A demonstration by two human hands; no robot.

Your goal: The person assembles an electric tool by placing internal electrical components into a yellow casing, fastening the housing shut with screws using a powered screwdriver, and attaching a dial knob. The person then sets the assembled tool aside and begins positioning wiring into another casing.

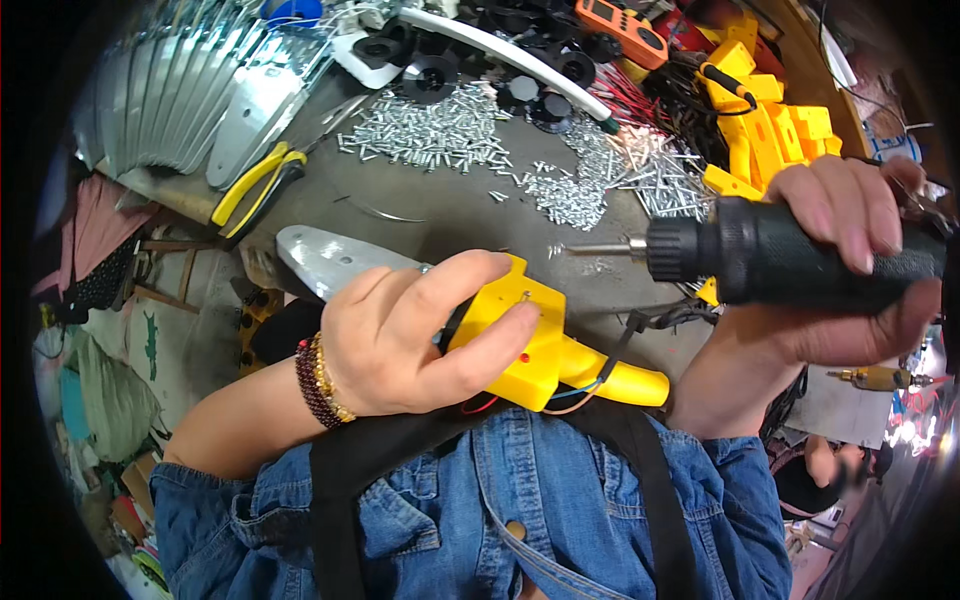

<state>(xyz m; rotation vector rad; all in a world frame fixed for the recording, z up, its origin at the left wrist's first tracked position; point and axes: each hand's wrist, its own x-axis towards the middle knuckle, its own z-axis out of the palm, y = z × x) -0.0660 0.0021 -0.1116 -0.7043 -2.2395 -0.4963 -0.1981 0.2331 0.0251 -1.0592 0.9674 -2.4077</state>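
My left hand [410,335] grips a yellow plastic housing [545,345] with a nozzle-like end and thin red, blue and black wires trailing out under it. My right hand [850,215] is closed around a black electric screwdriver [790,255], held level with its metal bit [600,248] pointing left, a short way above and to the right of the housing's top face. The bit tip is apart from the housing. A silver metal blade [325,260] lies on the bench just behind my left hand.
Heaps of small silver screws [440,125] and rivets [660,175] cover the bench's middle. Yellow-handled pliers [255,180] lie left, beside a fan of metal blades [170,90]. More yellow housings [770,130], black round parts [550,60] and an orange meter [625,30] sit at the back.
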